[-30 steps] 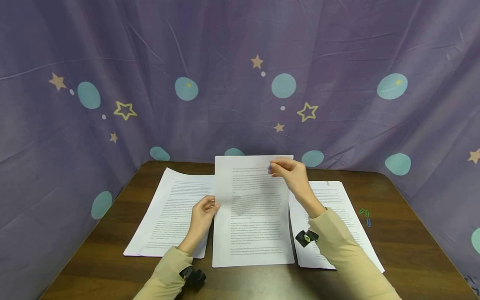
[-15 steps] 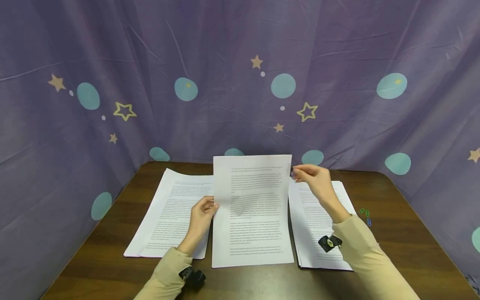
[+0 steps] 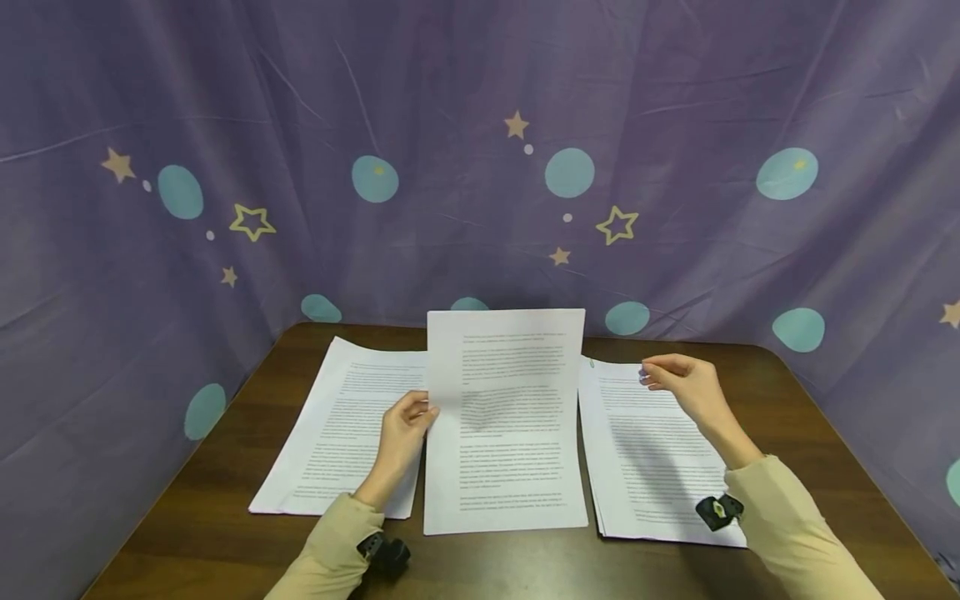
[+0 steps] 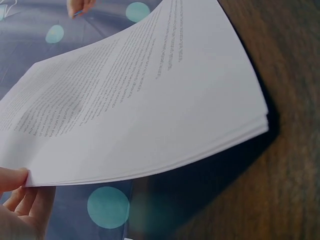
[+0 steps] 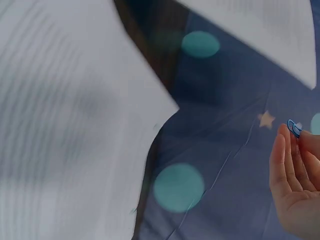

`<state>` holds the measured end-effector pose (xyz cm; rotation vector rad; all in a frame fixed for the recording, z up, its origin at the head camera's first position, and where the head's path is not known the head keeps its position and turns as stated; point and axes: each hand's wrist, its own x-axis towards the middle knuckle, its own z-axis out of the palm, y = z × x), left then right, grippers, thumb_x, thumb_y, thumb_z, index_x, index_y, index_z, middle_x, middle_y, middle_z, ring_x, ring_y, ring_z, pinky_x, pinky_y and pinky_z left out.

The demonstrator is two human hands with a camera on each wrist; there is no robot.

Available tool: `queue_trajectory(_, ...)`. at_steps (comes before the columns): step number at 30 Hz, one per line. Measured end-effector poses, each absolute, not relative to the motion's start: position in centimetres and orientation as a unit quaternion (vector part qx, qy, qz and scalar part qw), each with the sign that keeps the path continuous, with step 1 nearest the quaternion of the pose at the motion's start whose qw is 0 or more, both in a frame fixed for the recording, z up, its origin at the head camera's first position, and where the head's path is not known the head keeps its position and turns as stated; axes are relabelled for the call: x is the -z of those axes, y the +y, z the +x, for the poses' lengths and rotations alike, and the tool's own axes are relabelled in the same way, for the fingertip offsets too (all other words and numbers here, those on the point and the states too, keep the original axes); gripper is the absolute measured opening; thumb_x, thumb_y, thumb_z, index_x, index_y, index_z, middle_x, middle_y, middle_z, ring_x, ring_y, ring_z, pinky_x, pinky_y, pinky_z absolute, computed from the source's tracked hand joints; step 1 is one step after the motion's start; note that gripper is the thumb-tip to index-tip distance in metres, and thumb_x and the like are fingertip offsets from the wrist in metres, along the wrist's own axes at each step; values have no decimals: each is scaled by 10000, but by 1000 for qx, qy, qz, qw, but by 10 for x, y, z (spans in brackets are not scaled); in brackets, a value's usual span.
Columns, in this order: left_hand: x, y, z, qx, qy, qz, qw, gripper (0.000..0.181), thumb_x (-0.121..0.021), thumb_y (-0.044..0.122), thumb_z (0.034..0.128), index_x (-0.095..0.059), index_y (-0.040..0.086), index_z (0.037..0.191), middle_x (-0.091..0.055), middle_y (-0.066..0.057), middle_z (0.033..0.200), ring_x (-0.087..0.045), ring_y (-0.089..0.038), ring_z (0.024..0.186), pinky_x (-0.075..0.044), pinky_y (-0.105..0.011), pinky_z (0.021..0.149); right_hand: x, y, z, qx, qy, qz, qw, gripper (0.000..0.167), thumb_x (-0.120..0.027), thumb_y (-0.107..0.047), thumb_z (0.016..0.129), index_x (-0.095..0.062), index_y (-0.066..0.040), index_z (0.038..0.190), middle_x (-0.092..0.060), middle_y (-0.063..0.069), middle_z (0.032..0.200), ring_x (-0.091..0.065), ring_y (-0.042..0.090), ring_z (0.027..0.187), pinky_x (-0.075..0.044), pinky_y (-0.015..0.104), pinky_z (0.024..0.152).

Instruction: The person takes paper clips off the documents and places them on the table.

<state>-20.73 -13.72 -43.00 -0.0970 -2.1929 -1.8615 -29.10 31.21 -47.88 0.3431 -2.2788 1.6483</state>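
My left hand (image 3: 405, 433) grips the left edge of a thin sheaf of printed paper (image 3: 506, 417), raised in the middle. In the left wrist view its thumb (image 4: 12, 179) lies on top, fingers below, and several layers show at the sheaf's corner. To the right, my right hand (image 3: 686, 387) is above a second stack of printed sheets (image 3: 637, 442), apart from the raised sheaf. Thumb and fingertips pinch a blue paper clip (image 5: 294, 128), clearest in the right wrist view. A small greenish clip (image 3: 591, 363) shows at the right stack's upper left corner.
A third stack of printed sheets (image 3: 352, 425) lies on the left of the brown wooden table (image 3: 187, 517). Behind the table hangs a purple curtain (image 3: 450, 125) with stars and blue spots. My right arm covers part of the right stack and table.
My right hand has moved right with the blue clip, from in front of the sheaf to over the right stack. The loose clips on the table are now hidden. My left hand stays put.
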Motion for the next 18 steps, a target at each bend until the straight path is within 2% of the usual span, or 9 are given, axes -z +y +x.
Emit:
queue_trajectory(1,430,-137,-207,640,-756,-33,130,221,-580,-57,796,-546,-113,1007,-598,-222,859,-582,-104,729,-456,-161,605,484,319,-292,-562,-805,109,156,297,-634,-272,815,-643,-79,1041,-676,44,866,-648,180,720,-517,259,618)
queue_trajectory(6,429,-138,-207,632,-764,-35,128,226,-580,-41,804,-544,-102,1018,-598,-218,866,-600,-155,738,-457,-166,585,419,299,-231,-557,-818,82,119,361,-632,-211,821,-599,102,998,-668,99,815,-646,164,689,-520,321,625)
queue_trajectory(10,429,-138,-208,635,-760,-35,129,222,-586,-46,798,-547,-107,1008,-603,-222,855,-597,-126,716,-456,-164,572,419,311,-220,-565,-814,85,107,277,-628,-173,824,-628,69,960,-671,50,790,-641,138,666,-516,268,579)
queue_trajectory(13,430,-139,-208,639,-757,-38,132,221,-585,-59,793,-545,-120,1002,-602,-232,844,-580,-71,686,-452,-159,560,439,335,-227,-547,-828,71,98,258,-614,-197,835,-646,24,964,-675,50,808,-642,181,664,-511,266,564)
queue_trajectory(15,430,-139,-209,640,-756,-38,132,219,-583,-63,790,-545,-122,997,-603,-233,837,-571,-46,665,-447,-157,545,444,344,-227,-506,-857,42,88,321,-619,-265,829,-644,21,971,-676,47,814,-643,201,668,-509,311,551)
queue_trajectory(18,431,-139,-209,640,-756,-36,132,213,-584,-64,789,-548,-120,991,-605,-228,829,-569,-36,652,-439,-155,529,458,360,-231,-491,-868,16,75,242,-621,-248,828,-665,-47,955,-677,2,788,-637,168,638,-487,309,485)
